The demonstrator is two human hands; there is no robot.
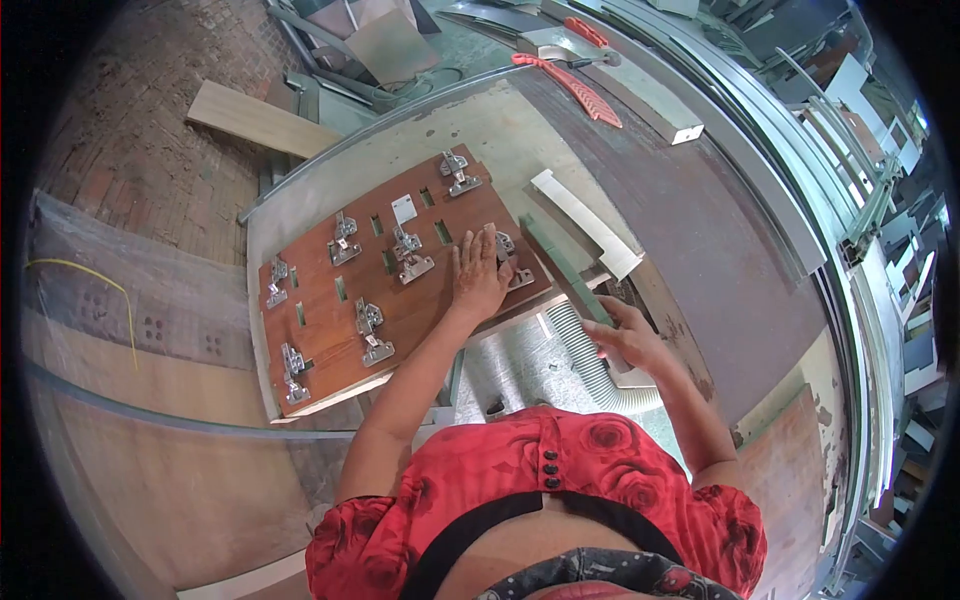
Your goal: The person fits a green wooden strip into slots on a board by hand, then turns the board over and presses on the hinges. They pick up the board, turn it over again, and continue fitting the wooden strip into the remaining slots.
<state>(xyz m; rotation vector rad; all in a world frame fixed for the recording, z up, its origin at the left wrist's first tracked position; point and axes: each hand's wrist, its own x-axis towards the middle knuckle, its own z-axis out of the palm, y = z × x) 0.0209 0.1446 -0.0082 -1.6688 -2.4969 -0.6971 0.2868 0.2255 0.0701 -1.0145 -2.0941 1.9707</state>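
Observation:
A reddish-brown wooden board [330, 270] lies in front of me, with several metal cabinet hinges [408, 253] and short green-edged slots across its face. My left hand [480, 272] rests flat on the board near its right end, fingers stretched out, close beside a hinge [515, 262]. Off the board's right edge, my right hand [630, 335] has its fingers closed around the near end of a long, narrow green strip [562, 262]. The strip slants away from me along that edge. A small white label [403, 209] sits on the board.
Right of the strip lies a pale metal channel piece [588, 225]. Farther back are red-handled pliers [570, 88], a hammer [590, 58] and a long metal box section [640, 90]. A ribbed hose [585, 360] runs below my right hand. A wooden plank [260, 120] stands at far left.

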